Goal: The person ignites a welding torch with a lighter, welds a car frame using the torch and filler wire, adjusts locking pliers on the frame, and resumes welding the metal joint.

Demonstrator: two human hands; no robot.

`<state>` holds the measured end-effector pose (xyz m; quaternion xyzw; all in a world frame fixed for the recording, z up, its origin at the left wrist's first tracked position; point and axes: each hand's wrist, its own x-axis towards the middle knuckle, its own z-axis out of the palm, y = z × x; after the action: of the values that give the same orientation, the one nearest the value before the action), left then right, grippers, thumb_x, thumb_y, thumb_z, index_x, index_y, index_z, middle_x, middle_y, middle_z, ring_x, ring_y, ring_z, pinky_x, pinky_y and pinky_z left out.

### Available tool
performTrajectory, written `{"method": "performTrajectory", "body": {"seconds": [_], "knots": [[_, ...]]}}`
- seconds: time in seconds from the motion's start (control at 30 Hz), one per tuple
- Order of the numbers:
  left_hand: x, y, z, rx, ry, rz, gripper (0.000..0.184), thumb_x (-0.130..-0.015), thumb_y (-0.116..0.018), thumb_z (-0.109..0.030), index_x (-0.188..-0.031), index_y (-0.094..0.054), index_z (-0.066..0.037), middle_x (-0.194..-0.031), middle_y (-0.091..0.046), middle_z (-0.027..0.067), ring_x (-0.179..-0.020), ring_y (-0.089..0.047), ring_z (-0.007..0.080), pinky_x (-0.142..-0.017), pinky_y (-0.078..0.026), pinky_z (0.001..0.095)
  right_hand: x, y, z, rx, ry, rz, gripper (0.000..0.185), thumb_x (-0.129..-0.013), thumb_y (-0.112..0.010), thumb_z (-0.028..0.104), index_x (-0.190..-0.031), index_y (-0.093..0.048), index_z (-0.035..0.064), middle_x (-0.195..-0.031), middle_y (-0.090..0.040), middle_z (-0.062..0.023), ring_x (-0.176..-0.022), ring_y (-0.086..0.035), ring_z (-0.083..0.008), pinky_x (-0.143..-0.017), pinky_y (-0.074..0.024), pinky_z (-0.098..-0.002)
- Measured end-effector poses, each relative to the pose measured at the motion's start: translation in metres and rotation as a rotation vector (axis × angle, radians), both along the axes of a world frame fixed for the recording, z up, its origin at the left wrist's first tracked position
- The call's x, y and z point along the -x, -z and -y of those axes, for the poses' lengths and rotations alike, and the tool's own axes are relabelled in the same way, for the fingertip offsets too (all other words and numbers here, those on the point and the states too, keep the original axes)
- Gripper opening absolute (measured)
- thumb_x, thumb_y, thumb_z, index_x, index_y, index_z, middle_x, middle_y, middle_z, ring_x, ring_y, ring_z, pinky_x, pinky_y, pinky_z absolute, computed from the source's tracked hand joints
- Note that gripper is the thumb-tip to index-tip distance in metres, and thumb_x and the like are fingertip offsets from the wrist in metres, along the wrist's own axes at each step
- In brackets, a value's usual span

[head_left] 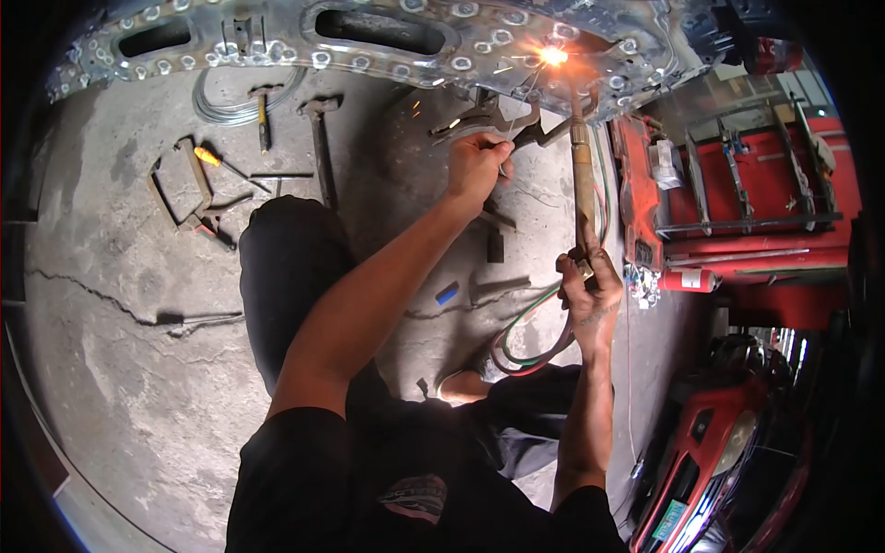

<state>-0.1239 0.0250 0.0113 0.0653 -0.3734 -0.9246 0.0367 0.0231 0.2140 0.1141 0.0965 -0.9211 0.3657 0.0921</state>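
Note:
My right hand is wrapped round the handle of a brass-coloured gas torch, which points up at a metal panel. A bright orange glow with sparks burns on the panel at the torch tip. Pinched in my left hand is a thin filler rod that slants up towards the glow. Clamping pliers hang at the panel's lower edge, just beyond my left hand. Green and red hoses loop below my right hand.
On the concrete floor lie a hammer, a smaller hammer, a screwdriver, a hacksaw-like frame, a wire coil and a blue piece. A red tool rack and red car are at right.

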Motion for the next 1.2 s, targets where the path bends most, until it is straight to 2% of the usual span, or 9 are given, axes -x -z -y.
{"method": "performTrajectory", "body": {"seconds": [0.2, 0.3, 0.63, 0.83, 1.2], "knots": [[-0.0009, -0.0013, 0.0003, -0.011, -0.009, 0.002, 0.012, -0.096, -0.07, -0.006, -0.085, -0.07, -0.001, -0.066, -0.066, 0.0054, -0.054, -0.062, 0.013, -0.047, -0.05, 0.0286, 0.0003, 0.0011, 0.0001, 0.012, 0.003, -0.004, 0.057, -0.098, -0.071, 0.005, -0.153, -0.054, 0.0028, -0.089, -0.064, -0.0006, -0.059, -0.051, -0.0043, -0.049, -0.0429, -0.0222], [-0.0014, 0.0027, 0.0055, 0.049, 0.065, -0.014, 0.009, -0.097, -0.07, -0.011, -0.095, -0.072, -0.002, -0.074, -0.068, 0.0063, -0.067, -0.067, 0.0165, -0.06, -0.056, 0.0317, 0.0014, 0.0033, -0.0014, 0.006, -0.004, -0.011, 0.058, -0.097, -0.071, 0.005, -0.153, -0.053, 0.0037, -0.089, -0.064, -0.0008, -0.059, -0.051, -0.0045, -0.049, -0.0432, -0.0221], [-0.0004, 0.0016, 0.0046, 0.048, 0.06, 0.0, 0.008, -0.096, -0.07, -0.01, -0.094, -0.072, -0.003, -0.074, -0.067, 0.0055, -0.067, -0.066, 0.0154, -0.06, -0.055, 0.0311, 0.0011, 0.0021, -0.0014, 0.016, -0.004, 0.009, 0.058, -0.098, -0.069, 0.005, -0.154, -0.053, 0.005, -0.093, -0.065, -0.0021, -0.059, -0.053, -0.0049, -0.049, -0.0441, -0.0215], [0.0007, 0.0027, 0.0037, 0.043, 0.065, -0.001, 0.008, -0.097, -0.07, -0.01, -0.094, -0.071, -0.003, -0.074, -0.067, 0.0054, -0.067, -0.066, 0.0159, -0.06, -0.055, 0.0312, -0.0003, 0.0006, 0.0011, 0.038, 0.016, 0.03, 0.057, -0.098, -0.07, 0.006, -0.153, -0.053, 0.0025, -0.094, -0.067, -0.0034, -0.06, -0.054, -0.0052, -0.049, -0.0446, -0.0216], [0.0006, -0.0019, 0.0028, 0.052, 0.034, -0.014, 0.007, -0.097, -0.07, -0.01, -0.094, -0.072, -0.003, -0.076, -0.068, 0.0053, -0.066, -0.066, 0.0146, -0.059, -0.054, 0.0302, 0.0011, 0.0003, -0.0001, 0.027, 0.001, 0.017, 0.057, -0.098, -0.07, 0.006, -0.152, -0.054, 0.0018, -0.094, -0.066, -0.0023, -0.06, -0.053, -0.0048, -0.049, -0.0448, -0.0217]]}}
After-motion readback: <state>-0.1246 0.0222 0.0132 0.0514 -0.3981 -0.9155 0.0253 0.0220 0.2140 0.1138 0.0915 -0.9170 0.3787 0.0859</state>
